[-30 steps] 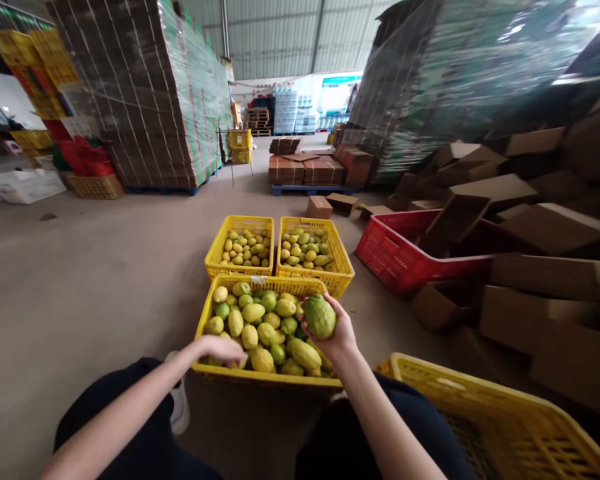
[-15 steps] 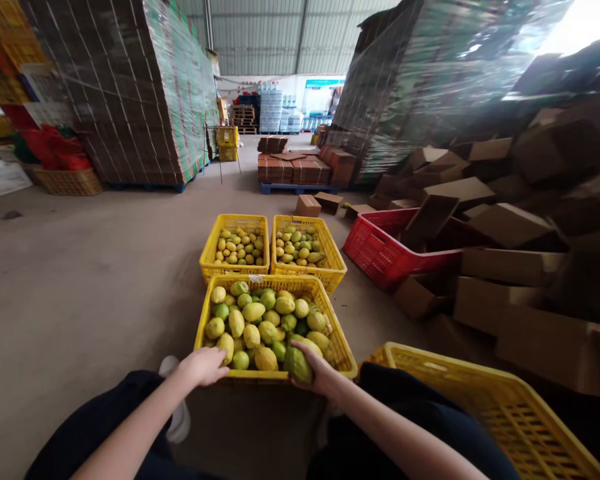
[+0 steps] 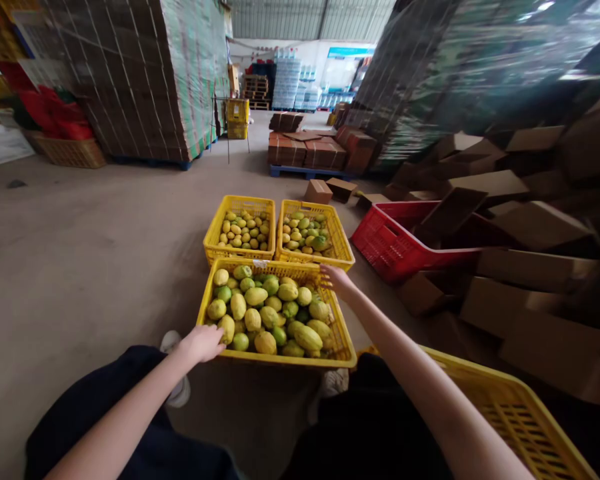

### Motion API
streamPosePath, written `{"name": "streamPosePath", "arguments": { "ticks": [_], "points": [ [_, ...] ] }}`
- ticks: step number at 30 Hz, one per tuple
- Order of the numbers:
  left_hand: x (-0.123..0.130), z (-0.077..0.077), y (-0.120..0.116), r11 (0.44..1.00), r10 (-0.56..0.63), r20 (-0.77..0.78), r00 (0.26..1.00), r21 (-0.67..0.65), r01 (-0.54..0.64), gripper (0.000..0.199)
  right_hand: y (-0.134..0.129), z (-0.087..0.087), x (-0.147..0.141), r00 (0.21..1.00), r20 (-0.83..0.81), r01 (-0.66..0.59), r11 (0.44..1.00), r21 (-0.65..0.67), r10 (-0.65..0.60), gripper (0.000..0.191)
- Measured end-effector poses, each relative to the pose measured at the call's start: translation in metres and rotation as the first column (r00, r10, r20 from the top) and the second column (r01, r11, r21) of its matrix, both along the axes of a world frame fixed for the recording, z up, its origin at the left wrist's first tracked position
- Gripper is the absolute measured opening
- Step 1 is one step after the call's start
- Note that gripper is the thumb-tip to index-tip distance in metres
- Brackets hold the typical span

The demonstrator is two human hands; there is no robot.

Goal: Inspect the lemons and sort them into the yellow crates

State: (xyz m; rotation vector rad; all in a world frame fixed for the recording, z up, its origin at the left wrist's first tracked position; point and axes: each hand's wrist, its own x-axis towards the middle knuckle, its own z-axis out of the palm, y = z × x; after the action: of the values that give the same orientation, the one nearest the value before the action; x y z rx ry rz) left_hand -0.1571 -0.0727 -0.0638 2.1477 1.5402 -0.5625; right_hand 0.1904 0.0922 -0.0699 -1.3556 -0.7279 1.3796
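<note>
A yellow crate (image 3: 280, 361) full of yellow and green fruit (image 3: 256, 297) stands in front of me. My left hand (image 3: 203, 343) rests at its near left corner beside a yellow fruit, fingers apart and holding nothing. Over the far right part of the rim is my right hand (image 3: 334, 279), open, with no fruit in it. Behind stand two smaller-looking yellow crates of fruit, a left one (image 3: 207, 233) and a right one (image 3: 343, 248). A large green fruit (image 3: 319, 243) lies on top in the right one.
A red crate (image 3: 387, 243) with cardboard stands to the right, beside a heap of cardboard boxes (image 3: 535, 227). Another yellow crate (image 3: 510, 393) is by my right leg. Wrapped stacks (image 3: 130, 80) and a pallet of flat cardboard (image 3: 310, 170) stand farther back.
My right hand has moved forward from the near rim and let go of the large green fruit, which now lies in the back right crate. My left hand stays at the near left corner.
</note>
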Motion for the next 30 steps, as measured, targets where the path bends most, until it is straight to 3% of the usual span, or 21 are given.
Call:
{"name": "streamPosePath", "arguments": {
  "ticks": [3, 6, 11, 16, 20, 23, 25, 27, 30],
  "points": [
    [0.003, 0.002, 0.0, 1.0, -0.025, -0.009, 1.0, 0.013, 0.025, 0.044, -0.028, -0.039, -0.017, 0.966, 0.224, -0.103, 0.987, -0.121, 0.128, 0.035],
    [0.006, 0.002, 0.003, 0.999, -0.037, -0.03, 0.999, 0.016, 0.037, 0.042, -0.035, -0.063, -0.037, 0.899, 0.374, -0.192, 0.973, -0.131, 0.228, 0.031],
    [0.006, 0.001, 0.009, 1.0, -0.002, -0.013, 1.0, 0.023, 0.003, 0.04, -0.013, -0.081, -0.065, 0.809, 0.526, -0.246, 0.964, -0.103, 0.262, 0.015],
    [0.004, 0.003, 0.016, 0.997, 0.019, 0.057, 0.998, 0.074, -0.023, 0.038, 0.002, -0.083, -0.071, 0.803, 0.552, -0.225, 0.972, -0.07, 0.225, 0.035],
    [0.006, 0.013, 0.017, 0.996, 0.019, 0.049, 0.999, 0.083, -0.023, 0.037, -0.004, -0.064, -0.061, 0.857, 0.483, -0.195, 0.981, -0.022, 0.181, 0.03],
    [0.009, 0.021, 0.011, 0.995, 0.016, 0.046, 0.999, 0.094, -0.02, 0.038, -0.017, -0.035, -0.048, 0.88, 0.43, -0.215, 0.976, -0.012, 0.199, 0.023],
    [0.01, 0.025, 0.006, 0.993, 0.009, 0.054, 0.999, 0.116, -0.016, 0.037, -0.03, -0.009, -0.04, 0.883, 0.404, -0.249, 0.968, -0.028, 0.239, 0.035],
    [0.011, 0.028, 0.002, 0.993, -0.013, 0.078, 0.997, 0.116, 0.004, 0.036, -0.046, 0.02, -0.037, 0.927, 0.226, -0.309, 0.951, 0.01, 0.299, 0.048],
    [0.01, 0.029, -0.001, 0.996, -0.045, 0.102, 0.994, 0.079, 0.037, 0.035, -0.076, 0.061, -0.043, 0.969, -0.151, -0.181, 0.977, 0.111, 0.197, 0.038]
  ]
}}
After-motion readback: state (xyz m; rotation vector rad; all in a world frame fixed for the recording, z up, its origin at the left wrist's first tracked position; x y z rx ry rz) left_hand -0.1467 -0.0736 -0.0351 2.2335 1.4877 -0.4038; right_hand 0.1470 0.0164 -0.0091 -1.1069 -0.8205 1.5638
